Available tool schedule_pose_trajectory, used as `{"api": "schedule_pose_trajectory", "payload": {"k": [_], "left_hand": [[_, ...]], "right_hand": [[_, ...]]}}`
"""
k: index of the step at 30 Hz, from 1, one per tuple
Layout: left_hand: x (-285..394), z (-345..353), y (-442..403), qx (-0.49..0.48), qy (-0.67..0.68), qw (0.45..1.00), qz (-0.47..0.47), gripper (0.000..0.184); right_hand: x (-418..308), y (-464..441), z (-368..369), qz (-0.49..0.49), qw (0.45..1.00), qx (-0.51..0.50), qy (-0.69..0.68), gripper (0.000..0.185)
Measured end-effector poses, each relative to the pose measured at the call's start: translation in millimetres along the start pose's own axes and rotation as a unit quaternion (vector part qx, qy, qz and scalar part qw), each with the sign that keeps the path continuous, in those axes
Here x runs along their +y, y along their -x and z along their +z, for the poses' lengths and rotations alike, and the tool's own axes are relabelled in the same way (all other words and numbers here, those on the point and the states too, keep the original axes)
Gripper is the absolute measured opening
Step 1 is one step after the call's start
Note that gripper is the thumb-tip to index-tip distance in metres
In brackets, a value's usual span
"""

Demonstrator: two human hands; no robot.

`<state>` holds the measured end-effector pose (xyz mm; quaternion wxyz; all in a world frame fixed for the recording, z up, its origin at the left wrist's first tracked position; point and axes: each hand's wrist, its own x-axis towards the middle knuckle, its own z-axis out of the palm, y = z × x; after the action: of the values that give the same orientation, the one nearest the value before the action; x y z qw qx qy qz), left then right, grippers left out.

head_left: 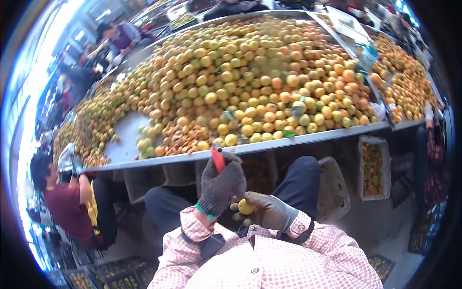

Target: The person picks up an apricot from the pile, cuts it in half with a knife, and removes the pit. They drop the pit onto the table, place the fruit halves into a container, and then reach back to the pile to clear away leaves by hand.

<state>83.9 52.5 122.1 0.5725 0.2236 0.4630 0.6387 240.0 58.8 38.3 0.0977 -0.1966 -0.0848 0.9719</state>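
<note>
My left hand [222, 184], in a dark grey knit glove with a green cuff edge, is closed around a red-handled tool [218, 160]. The tool's dark tip points up toward the table edge; its exact kind is unclear. Just to the right and lower, my right hand [272, 212], in a grey-brown glove, grips a small round yellow-green fruit [246, 206] between thumb and fingers. Both hands are close together above my lap. Beyond them, a metal-rimmed table [132, 132] bears a large heap of yellow and orange fruit [240, 77].
Brown trimmings [185, 137] lie near the table's front rim [269, 146]. Below it stand plastic bins [333, 190] and a crate of fruit pieces [373, 168]. A seated person in maroon [70, 207] is at left, another in plaid [435, 164] at right. A divider [370, 84] separates a second fruit heap.
</note>
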Motion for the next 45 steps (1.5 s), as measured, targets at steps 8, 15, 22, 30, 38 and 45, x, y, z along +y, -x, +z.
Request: {"api": "schedule_pose_trajectory", "payload": {"k": [8,15,22,30,38,45], "left_hand": [[3,-28,0,-0.002,0.008,1.000,-0.019,0.015],[12,-47,-15,-0.083,0.146,0.985,-0.030,0.026],[17,-72,-30,-0.124,0.228,0.964,0.062,0.034],[20,-79,-26,-0.156,0.247,0.954,0.067,0.020],[15,-86,-19,-0.144,0.284,0.947,0.047,0.012],[29,-80,-28,-0.046,-0.333,0.918,0.212,0.016]], "right_hand": [[6,-30,29,0.015,0.998,-0.041,0.047,0.029],[-3,-45,44,-0.018,0.994,-0.036,0.102,0.029],[-4,-57,47,-0.094,0.972,0.088,0.199,0.028],[0,-54,44,-0.096,0.993,-0.053,0.032,0.036],[6,-53,51,-0.125,0.992,-0.001,0.028,0.034],[-12,-58,55,-0.211,0.957,0.104,0.169,0.034]]}}
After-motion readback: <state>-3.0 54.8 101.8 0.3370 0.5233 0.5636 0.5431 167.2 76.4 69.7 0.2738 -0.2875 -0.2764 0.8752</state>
